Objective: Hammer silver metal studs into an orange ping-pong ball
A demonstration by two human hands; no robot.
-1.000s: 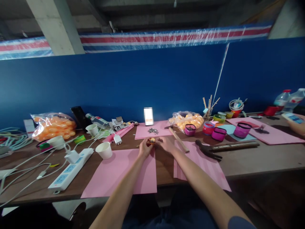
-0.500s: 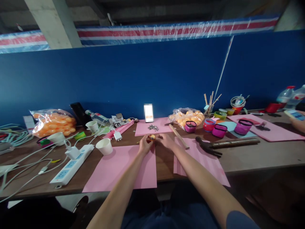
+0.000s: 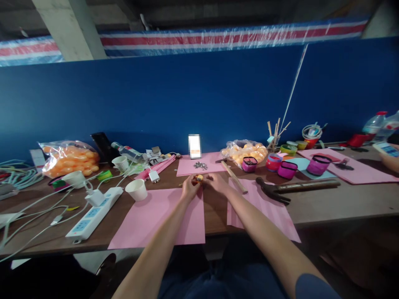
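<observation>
My left hand (image 3: 190,189) is closed around a small, round orange-yellow piece (image 3: 200,178) with a dark patch on it, too small to make out fully. Just to its right, my right hand (image 3: 218,184) has its fingers pinched together close to the piece. What they hold, if anything, is hidden. Beyond both hands, a small heap of shiny metal bits (image 3: 200,165) lies on a pink sheet (image 3: 183,167). A stick of pale wood (image 3: 234,177) rests beside my right hand, and a claw hammer (image 3: 299,187) lies further right.
Left are a white power strip (image 3: 95,214) with cables, a paper cup (image 3: 136,190) and a bag of orange balls (image 3: 71,160). Another bag of balls (image 3: 245,150) and purple containers (image 3: 287,169) stand right. Someone else's hand (image 3: 389,160) holds a phone at the right edge.
</observation>
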